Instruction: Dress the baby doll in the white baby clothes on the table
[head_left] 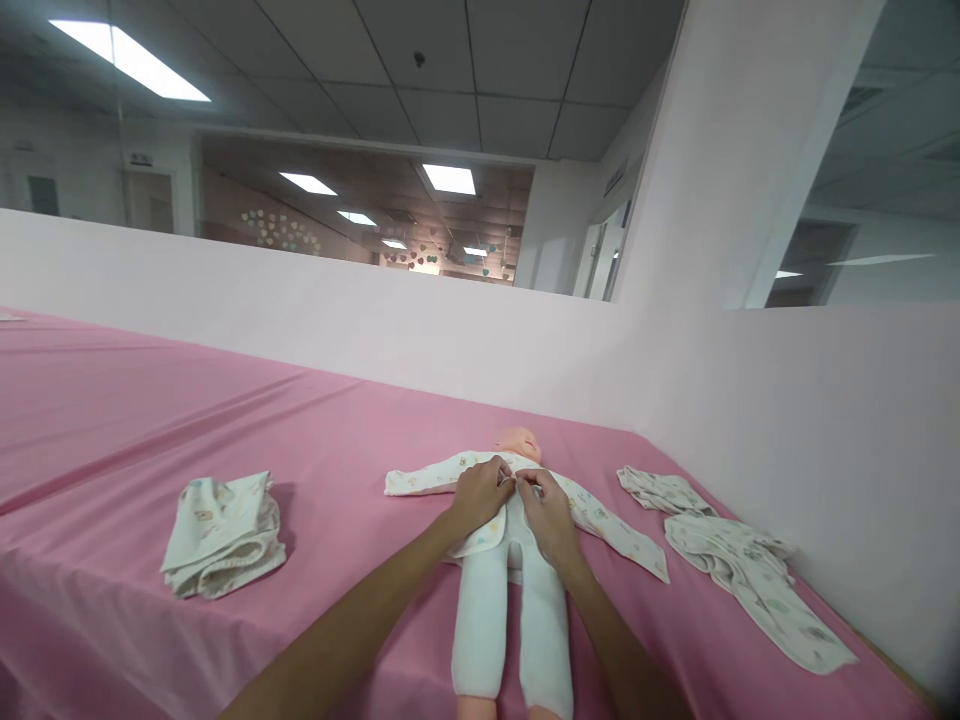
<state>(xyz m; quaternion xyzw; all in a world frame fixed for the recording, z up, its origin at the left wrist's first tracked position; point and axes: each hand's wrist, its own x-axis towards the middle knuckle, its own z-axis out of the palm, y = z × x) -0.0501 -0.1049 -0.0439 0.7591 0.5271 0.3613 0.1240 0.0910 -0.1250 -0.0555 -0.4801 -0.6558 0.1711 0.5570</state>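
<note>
A baby doll (519, 440) lies on its back, head away from me, in pale leggings (480, 620). Its white printed baby shirt (619, 530) has the long sleeves spread out to both sides, with the front partly open. Over the doll's chest, my left hand (480, 492) is closed in a pinch on the shirt's front. Close beside it, my right hand (546, 508) pinches the same part of the shirt, fingertips nearly meeting the left ones. A small white bit of fabric shows between the fingers; whether it is a tie or an edge, I cannot tell.
A folded printed garment (223, 540) sits on the pink cloth (330, 440) to the left. More printed baby clothes (750, 565) lie loosely at the right, beside the wall (847, 430). A low white wall with windows (337, 200) runs behind the covered table.
</note>
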